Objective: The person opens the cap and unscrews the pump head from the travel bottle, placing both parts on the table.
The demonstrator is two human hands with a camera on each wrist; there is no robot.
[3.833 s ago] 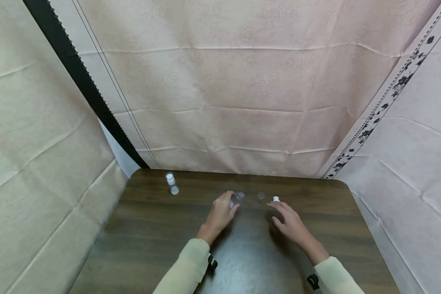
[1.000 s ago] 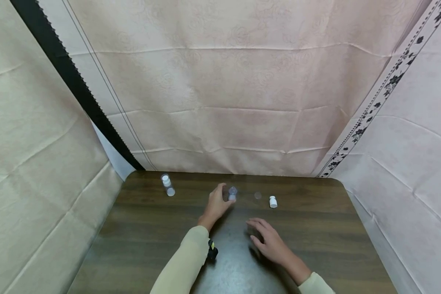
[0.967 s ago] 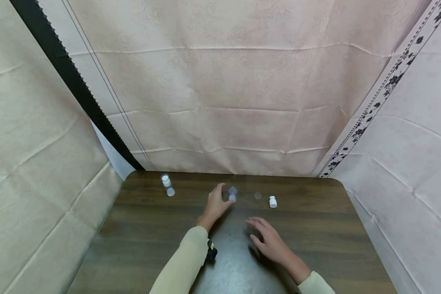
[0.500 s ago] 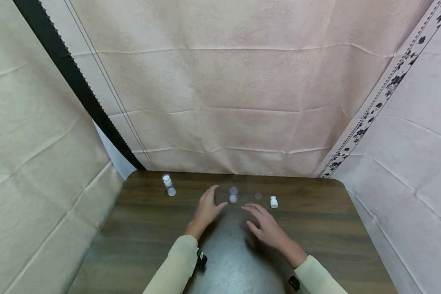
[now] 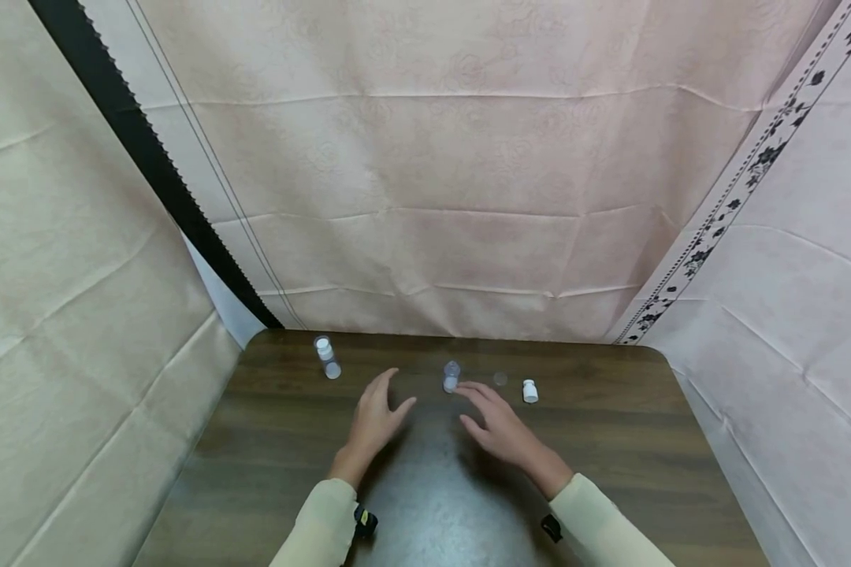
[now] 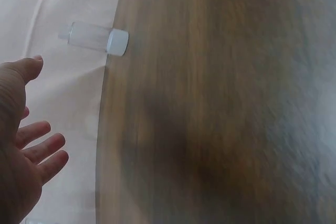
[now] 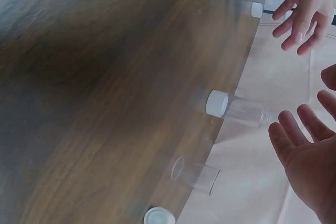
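A small clear bottle with a white base and a bare narrow neck stands upright near the table's far edge. My left hand hovers to its left, thumb and fingers spread, holding nothing. On the other side is my right hand, fingers loosely extended; its fingertips overlap the bottle's lower right in the head view. Both palms face inward in the wrist views, where the left hand and right hand are apart from the bottle.
A clear cylindrical cup stands right of the bottle, and beyond it a small white bottle-like piece. At the far left stands another clear bottle with a white top. Pale cloth hangs behind the brown table.
My left hand has released the clear bottle and drawn back left, toward me. The right hand left the white piece, moved left and toward me, then came forward beside the bottle.
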